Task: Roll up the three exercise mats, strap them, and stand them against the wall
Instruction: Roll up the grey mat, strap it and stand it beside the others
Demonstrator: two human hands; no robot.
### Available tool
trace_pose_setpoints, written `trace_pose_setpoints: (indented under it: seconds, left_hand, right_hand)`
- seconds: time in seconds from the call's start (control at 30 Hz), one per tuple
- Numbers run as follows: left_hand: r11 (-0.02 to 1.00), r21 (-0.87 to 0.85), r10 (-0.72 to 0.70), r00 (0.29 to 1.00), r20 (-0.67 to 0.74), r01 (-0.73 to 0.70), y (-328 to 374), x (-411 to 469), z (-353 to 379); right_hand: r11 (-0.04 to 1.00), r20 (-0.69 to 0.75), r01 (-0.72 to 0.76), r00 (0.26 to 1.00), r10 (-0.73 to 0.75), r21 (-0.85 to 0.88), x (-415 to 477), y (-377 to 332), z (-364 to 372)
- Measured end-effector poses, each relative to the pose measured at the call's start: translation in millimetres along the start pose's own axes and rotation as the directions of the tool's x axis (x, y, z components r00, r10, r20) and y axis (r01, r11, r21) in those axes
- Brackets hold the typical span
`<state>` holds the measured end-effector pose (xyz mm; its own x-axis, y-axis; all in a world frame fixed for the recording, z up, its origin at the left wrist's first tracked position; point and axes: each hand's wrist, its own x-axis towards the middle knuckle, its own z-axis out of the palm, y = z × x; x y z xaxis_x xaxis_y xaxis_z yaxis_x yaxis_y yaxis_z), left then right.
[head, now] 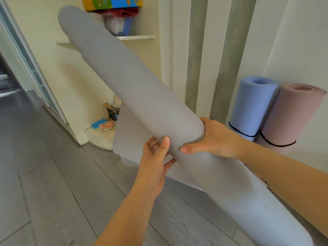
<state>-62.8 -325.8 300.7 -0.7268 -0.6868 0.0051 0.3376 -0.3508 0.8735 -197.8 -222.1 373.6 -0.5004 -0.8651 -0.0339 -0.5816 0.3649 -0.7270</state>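
A rolled grey mat (134, 89) slants across the view from upper left to lower right, held in the air. Its loose outer flap (127, 139) hangs open below the roll. My right hand (213, 139) wraps around the roll's middle from the right. My left hand (156, 160) is under the roll, thumb and fingers pressed on the flap's edge. No strap shows on the grey mat. A rolled blue mat (252, 105) and a rolled pink mat (291, 112) stand upright against the wall at right, each with a black strap (276, 144) low around it.
Grey plank floor (53, 192) spreads to the left and front. White shelves (136, 37) behind the mat hold boxes and toys; a low rounded shelf (99, 135) juts out near the floor. Two grey vertical pipes (197, 55) run beside the standing mats. A sliding door frame (35, 71) is at left.
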Motion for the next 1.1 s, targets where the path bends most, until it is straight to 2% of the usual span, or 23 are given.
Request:
trace_pose_setpoints:
  seconds: [0.1,0.23,0.37,0.57,0.67,0.73,0.8,0.87,0.93,0.97,1.1]
  left_hand:
    - [0.999,0.033,0.004,1.000,0.014,-0.005,5,-1,1]
    - [1.000,0.009,-0.017,0.991,0.133,0.015,21,2,8]
    - [0.999,0.002,0.044,0.980,0.193,-0.045,34,10,23]
    - [0.986,-0.140,0.126,0.961,0.245,-0.093,41,22,32]
    - [0.978,-0.178,0.150,0.956,0.253,-0.106,42,24,33]
    - [0.976,-0.180,0.170,0.952,0.256,-0.126,44,25,34]
    - [0.978,-0.159,0.174,0.946,0.272,-0.135,44,26,35]
    - [0.985,-0.115,0.159,0.948,0.275,-0.132,43,27,36]
    - [0.987,-0.090,0.153,0.945,0.289,-0.133,40,27,33]
    - [0.986,-0.092,0.159,0.940,0.300,-0.137,39,27,32]
    - [0.974,-0.141,0.210,0.938,0.275,-0.177,36,26,28]
  right_hand:
    - [0.998,-0.124,0.023,0.992,-0.030,-0.059,-2,-1,5]
    - [0.978,-0.279,0.093,0.950,-0.143,-0.186,-7,-10,6]
    - [0.921,-0.327,0.167,0.900,-0.288,-0.353,-12,-22,1]
    - [0.914,-0.297,0.303,0.876,-0.379,-0.271,-13,-35,-25]
    - [0.939,-0.224,0.337,0.913,-0.342,-0.060,-10,-35,-45]
    - [0.944,-0.146,0.307,0.946,-0.288,0.123,-3,-29,-59]
    - [0.954,-0.059,0.218,0.976,-0.210,0.204,5,-23,-67]
    - [0.969,0.087,0.100,0.989,-0.123,0.226,9,-16,-67]
    - [0.972,0.224,0.075,0.966,-0.126,0.221,10,-14,-63]
    - [0.973,0.247,0.080,0.960,-0.134,0.217,7,-15,-61]
    - [0.951,0.146,0.141,0.972,-0.186,0.276,3,-17,-52]
